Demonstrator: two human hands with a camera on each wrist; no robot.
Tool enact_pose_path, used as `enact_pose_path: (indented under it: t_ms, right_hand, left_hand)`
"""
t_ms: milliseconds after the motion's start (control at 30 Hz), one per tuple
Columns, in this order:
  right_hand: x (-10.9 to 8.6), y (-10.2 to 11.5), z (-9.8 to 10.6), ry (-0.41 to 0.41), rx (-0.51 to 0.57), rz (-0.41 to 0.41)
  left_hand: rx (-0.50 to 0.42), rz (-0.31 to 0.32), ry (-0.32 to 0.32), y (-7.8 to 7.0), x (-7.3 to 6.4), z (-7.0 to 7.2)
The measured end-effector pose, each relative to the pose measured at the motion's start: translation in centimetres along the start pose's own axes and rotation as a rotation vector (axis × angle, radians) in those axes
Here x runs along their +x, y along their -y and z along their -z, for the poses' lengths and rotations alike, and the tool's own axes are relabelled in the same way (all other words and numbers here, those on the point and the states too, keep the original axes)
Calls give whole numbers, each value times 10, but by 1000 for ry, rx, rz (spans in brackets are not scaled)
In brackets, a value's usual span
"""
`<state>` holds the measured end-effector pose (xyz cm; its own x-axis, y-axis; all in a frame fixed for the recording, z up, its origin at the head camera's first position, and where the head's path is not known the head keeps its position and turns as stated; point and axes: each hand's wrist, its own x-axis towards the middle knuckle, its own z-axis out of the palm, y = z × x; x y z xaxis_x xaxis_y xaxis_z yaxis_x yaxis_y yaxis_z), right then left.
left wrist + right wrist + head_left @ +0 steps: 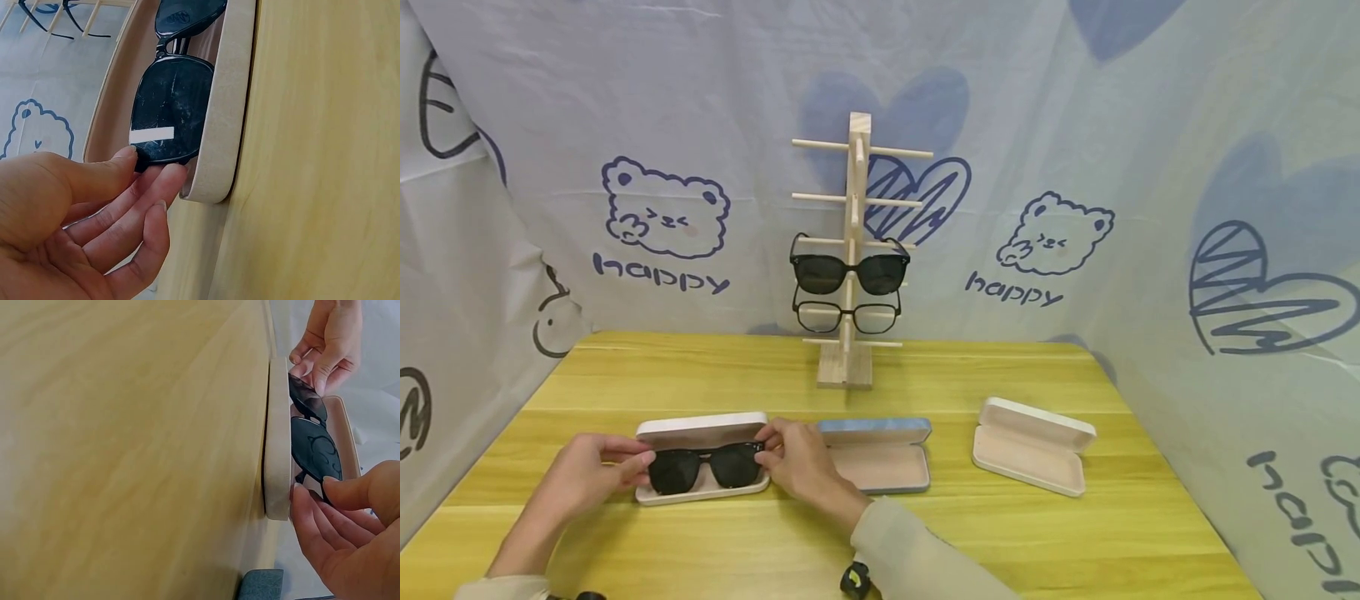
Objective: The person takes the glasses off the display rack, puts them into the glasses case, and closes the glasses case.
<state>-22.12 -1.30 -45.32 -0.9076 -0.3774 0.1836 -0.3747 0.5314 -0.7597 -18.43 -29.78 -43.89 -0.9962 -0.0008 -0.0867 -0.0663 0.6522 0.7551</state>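
A pair of black sunglasses (703,468) sits partly inside a white glasses case (700,497) with its lid raised, at the table's left. My left hand (583,473) pinches the left end of the frame between thumb and fingers. At the opposite end, my right hand (797,454) pinches the other corner the same way. In the left wrist view a white sticker (152,134) shows on one dark lens. The right wrist view has both lenses at the case's opening, with the right thumb on the frame edge. The folded temples are mostly hidden behind the lenses.
A blue glasses case (880,487) stands open just right of my right hand. Farther right is another open white case (1030,467). Behind them a wooden rack (860,125) bears black sunglasses (850,273) above clear-lensed glasses (847,317). Patterned cloth (662,83) surrounds the table.
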Motion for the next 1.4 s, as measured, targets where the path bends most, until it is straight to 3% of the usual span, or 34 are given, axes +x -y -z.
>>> enact_pose_path:
  t_ms: [333, 1000, 1400]
  right_hand:
    - [-1, -1, -1, -15, -42, 27]
    - [-1, 0, 1, 33, -76, 34]
    - [-1, 0, 0, 21, -153, 71]
  left_hand:
    - [-50, 23, 0, 2, -1, -2]
    - [137, -40, -55, 2, 1, -4]
    - [181, -33, -71, 3, 3, -6]
